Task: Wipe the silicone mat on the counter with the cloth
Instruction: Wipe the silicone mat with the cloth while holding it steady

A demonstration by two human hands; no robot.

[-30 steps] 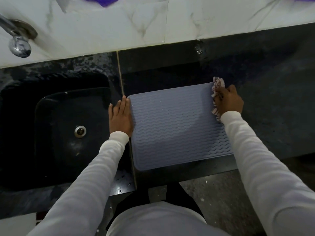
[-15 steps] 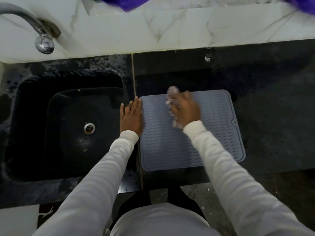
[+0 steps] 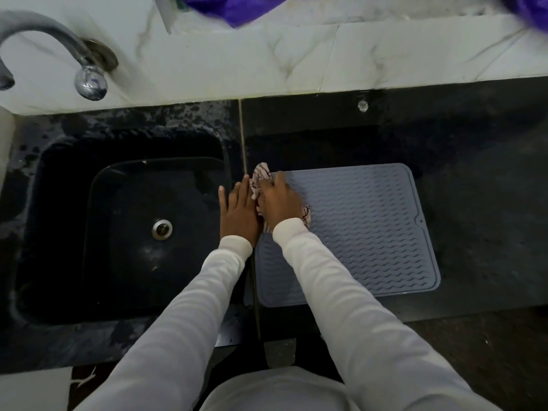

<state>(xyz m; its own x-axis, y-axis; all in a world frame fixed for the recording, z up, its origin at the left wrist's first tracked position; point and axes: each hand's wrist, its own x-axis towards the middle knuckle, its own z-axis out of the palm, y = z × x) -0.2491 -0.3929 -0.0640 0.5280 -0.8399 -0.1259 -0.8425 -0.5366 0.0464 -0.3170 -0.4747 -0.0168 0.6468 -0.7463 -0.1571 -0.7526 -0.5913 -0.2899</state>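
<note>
The right hand (image 3: 278,200) is clamping the cloth (image 3: 261,176) on the mat's (image 3: 370,226) upper-left corner at frame centre; the left hand (image 3: 238,212) is lying flat, fingers together, on the worktop (image 3: 474,173). Pushing further left is risking bunching the mat toward the sink (image 3: 124,226).

No readable text, label or number on anything here

A black sink (image 3: 59,232) is recessed into the left part of the counter, with 1 metal drain (image 3: 162,229) at its centre. A chrome tap (image 3: 89,80) projects from the marble wall (image 3: 385,54) at the counter's rear-left corner.
</note>
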